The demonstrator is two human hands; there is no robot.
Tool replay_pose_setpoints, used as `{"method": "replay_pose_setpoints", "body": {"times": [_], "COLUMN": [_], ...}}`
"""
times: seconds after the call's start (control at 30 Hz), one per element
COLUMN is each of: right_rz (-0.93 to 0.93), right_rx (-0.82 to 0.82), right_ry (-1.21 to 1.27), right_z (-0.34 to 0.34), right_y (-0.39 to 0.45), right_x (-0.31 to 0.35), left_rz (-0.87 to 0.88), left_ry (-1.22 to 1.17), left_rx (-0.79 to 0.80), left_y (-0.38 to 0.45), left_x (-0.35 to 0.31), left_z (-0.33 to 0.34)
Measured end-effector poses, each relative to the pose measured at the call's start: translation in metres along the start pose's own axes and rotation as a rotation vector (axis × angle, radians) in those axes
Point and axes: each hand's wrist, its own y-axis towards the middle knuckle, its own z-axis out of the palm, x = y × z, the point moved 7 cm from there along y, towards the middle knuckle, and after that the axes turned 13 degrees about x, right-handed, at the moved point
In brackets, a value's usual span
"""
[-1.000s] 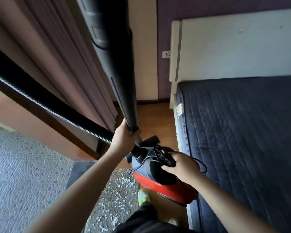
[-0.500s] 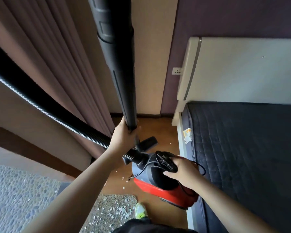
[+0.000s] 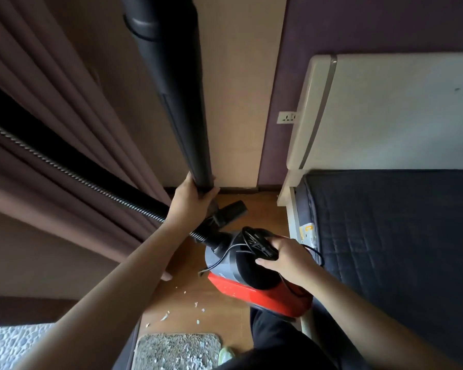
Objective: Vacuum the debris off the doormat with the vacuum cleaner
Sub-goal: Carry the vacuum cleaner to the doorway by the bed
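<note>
Head view, looking down at both hands. The left hand (image 3: 195, 200) grips the lower end of the black vacuum wand (image 3: 175, 86), fingers curled round the tube, so that the wand stands nearly upright and runs out of the top of the frame; held this way it is probably kept clear of the floor while the machine is carried. The ribbed hose (image 3: 72, 172) sweeps in from the left edge, passes behind the left forearm, and joins the vacuum cleaner (image 3: 254, 273), a red and grey canister held above the wooden floor (image 3: 262, 212) just beside the bed (image 3: 390, 236). The right hand (image 3: 284, 256) is curled over the top of the canister, holding its handle together with a coiled black power cord (image 3: 257, 243); a loose strand of cord loops beside the body. With the cord bundled, the machine appears not yet plugged in, and the wall socket (image 3: 287, 117) lies ahead beside the headboard (image 3: 385, 108), so the step in hand is likely positioning and powering up. The doormat (image 3: 177, 351) lies at the bottom of the frame, near the person's foot, speckled with pale debris (image 3: 195, 305); a few flakes are scattered on the floor between mat and canister. A curtain (image 3: 51, 102) hangs at left. No suction work has yet begun.
</note>
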Motion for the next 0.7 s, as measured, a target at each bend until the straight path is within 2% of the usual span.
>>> {"method": "replay_pose_setpoints", "body": {"times": [0.13, 0.3, 0.43, 0.6, 0.7], "right_rz": [0.009, 0.028, 0.033, 0.075, 0.112], "right_rx": [0.092, 0.178, 0.223, 0.23, 0.227], "right_ry": [0.009, 0.031, 0.029, 0.072, 0.118], "right_z": [-0.02, -0.046, -0.06, -0.049, -0.026], "right_y": [0.046, 0.101, 0.147, 0.202, 0.25], "right_x": [-0.014, -0.028, -0.033, -0.049, -0.07], "left_rz": [-0.117, -0.254, -0.271, -0.248, -0.257], "left_ry": [-0.05, -0.066, -0.1, -0.056, -0.004], "left_rx": [-0.024, 0.028, 0.017, 0.133, 0.173], "left_y": [0.05, 0.105, 0.142, 0.199, 0.253], "left_x": [0.011, 0.028, 0.046, 0.08, 0.122], "left_z": [0.007, 0.02, 0.03, 0.049, 0.071]}}
